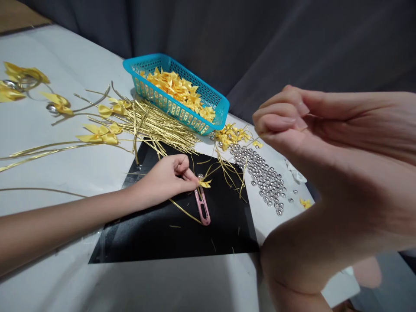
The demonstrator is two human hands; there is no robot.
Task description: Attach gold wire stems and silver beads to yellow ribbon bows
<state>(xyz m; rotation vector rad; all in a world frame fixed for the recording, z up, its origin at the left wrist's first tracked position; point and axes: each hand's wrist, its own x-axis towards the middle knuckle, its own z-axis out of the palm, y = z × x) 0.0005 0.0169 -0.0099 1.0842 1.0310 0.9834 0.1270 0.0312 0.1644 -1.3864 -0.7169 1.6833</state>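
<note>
My left hand (170, 177) is over the black mat, its thumb and fingertips pinched on a small yellow ribbon bow (204, 183). A clear round bead (200, 177) sits by the bow. Just below the fingertips a pink tool (203, 210) with a slotted handle lies on the black mat (182, 240). My right hand (292, 115) is raised close to the camera at the right, fingers curled and pressed together. Whatever its fingertips grip, if anything, is too small to make out. A gold cord (185, 210) runs from under my left hand toward the pink tool.
A blue basket (224, 110) of yellow bows stands at the back, beside a pile of gold cords (162, 130). Silver beads (264, 177) are spread right of the mat. Finished-looking bow pieces (100, 133) lie at the left of the white table (65, 173). A dark curtain hangs behind.
</note>
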